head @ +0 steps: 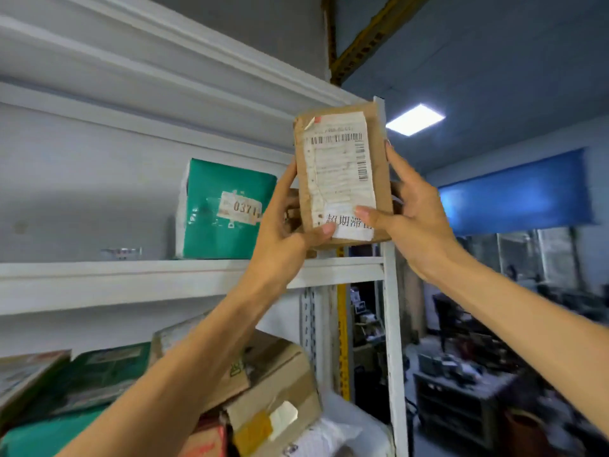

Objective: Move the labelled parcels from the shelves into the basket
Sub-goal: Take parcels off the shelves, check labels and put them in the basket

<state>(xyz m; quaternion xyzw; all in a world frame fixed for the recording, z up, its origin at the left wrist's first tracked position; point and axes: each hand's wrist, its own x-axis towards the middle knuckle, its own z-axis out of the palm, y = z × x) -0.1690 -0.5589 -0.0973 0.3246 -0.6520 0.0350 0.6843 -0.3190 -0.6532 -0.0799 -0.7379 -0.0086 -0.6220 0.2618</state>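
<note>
The left hand gripped the parcel at its bottom left edge. The right hand gripped its right side. The parcel stood tall, just above the shelf end. No basket showed.

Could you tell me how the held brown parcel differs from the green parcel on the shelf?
The brown parcel is flat and gripped by the left hand and right hand; the green parcel is bulkier and rests on the shelf. Brown's label is large, green's small. Both are labelled.
</note>
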